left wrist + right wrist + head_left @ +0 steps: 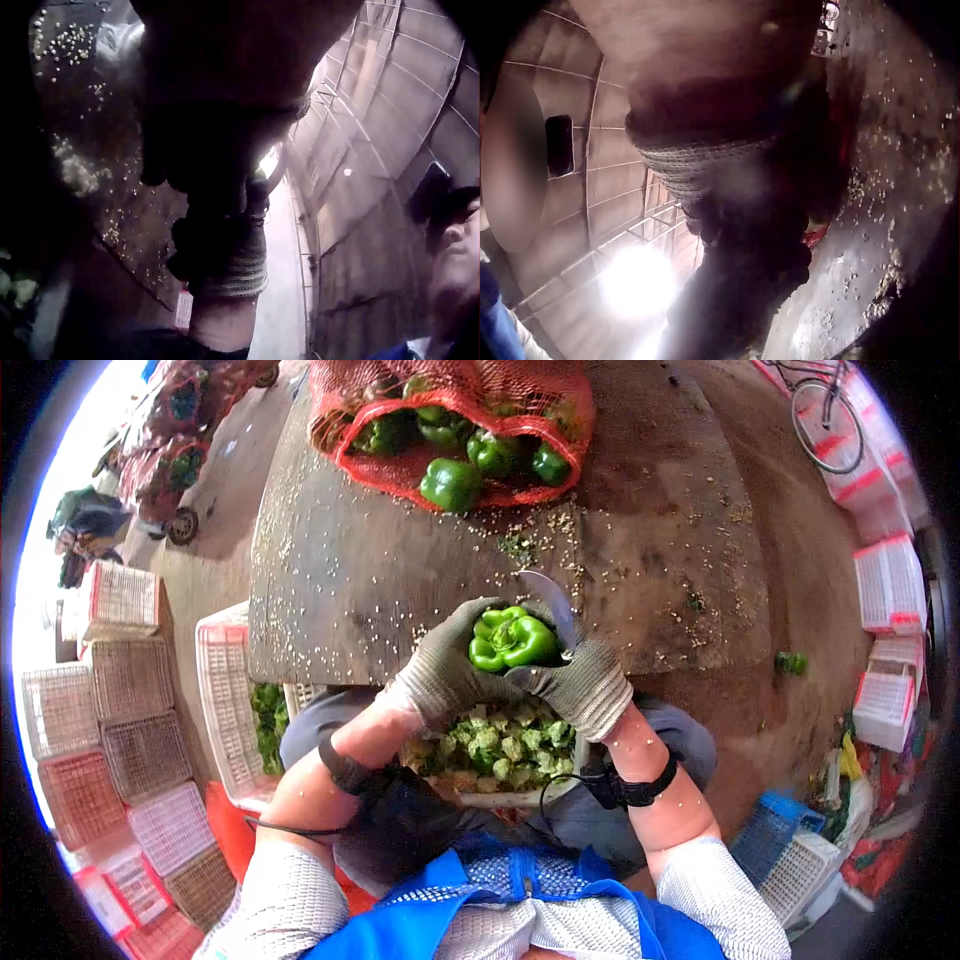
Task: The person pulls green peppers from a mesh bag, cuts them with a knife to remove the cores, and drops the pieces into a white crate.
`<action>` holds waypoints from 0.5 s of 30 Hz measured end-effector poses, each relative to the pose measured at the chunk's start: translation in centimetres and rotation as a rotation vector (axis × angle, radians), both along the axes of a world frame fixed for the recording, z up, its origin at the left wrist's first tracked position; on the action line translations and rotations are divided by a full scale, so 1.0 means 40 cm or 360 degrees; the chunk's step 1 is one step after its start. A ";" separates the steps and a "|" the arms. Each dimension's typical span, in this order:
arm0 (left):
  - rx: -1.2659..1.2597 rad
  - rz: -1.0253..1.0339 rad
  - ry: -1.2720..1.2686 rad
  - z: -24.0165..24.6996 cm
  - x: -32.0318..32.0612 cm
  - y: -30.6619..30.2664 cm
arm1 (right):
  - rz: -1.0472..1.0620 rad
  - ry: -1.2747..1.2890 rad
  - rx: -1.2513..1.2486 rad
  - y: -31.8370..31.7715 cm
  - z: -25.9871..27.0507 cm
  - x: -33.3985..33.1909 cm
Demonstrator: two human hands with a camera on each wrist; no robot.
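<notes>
In the head view my gloved left hand (447, 668) grips a green bell pepper (515, 642) from the side, its stem end facing up. A knife (555, 603) with a curved blade is in my gloved right hand (583, 685); the blade points up and away, beside the pepper. The right thumb rests against the pepper's near side. Pale green pepper cores (500, 748) fill a white crate (515, 798) between my knees, just below the hands. Both wrist views are dark: the left glove (225, 255) and right glove (705, 161) show mostly as silhouettes, the pepper mostly hidden.
A wooden table (400, 580) strewn with seeds stands in front. At its far side a red mesh bag (545, 395) lies with its mouth towards me, several peppers inside. Left of my leg is a white crate (225, 700) with green pieces. Stacked crates (135, 680) stand further left.
</notes>
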State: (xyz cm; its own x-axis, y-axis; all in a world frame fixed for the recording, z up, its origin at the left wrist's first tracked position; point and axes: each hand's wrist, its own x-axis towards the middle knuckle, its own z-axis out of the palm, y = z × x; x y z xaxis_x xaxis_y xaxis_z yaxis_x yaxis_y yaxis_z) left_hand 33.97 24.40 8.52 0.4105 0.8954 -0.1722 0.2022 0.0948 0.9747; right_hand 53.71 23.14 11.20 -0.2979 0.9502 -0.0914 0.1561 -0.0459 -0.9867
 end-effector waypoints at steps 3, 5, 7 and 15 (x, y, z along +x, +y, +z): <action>0.0033 0.0066 -0.0068 0.016 0.015 -0.013 | 0.0045 -0.0220 -0.0099 0.002 0.003 0.017; 0.0215 -0.0080 0.0079 0.052 0.008 -0.020 | 0.0133 -0.0366 0.0035 -0.017 0.003 0.049; 0.0114 -0.0258 0.0122 0.064 -0.009 -0.019 | 0.0214 -0.0518 0.0157 -0.031 0.012 0.058; -0.0649 -0.0869 -0.0188 0.018 -0.135 0.047 | 0.0377 -0.0110 -0.0519 -0.018 0.015 0.033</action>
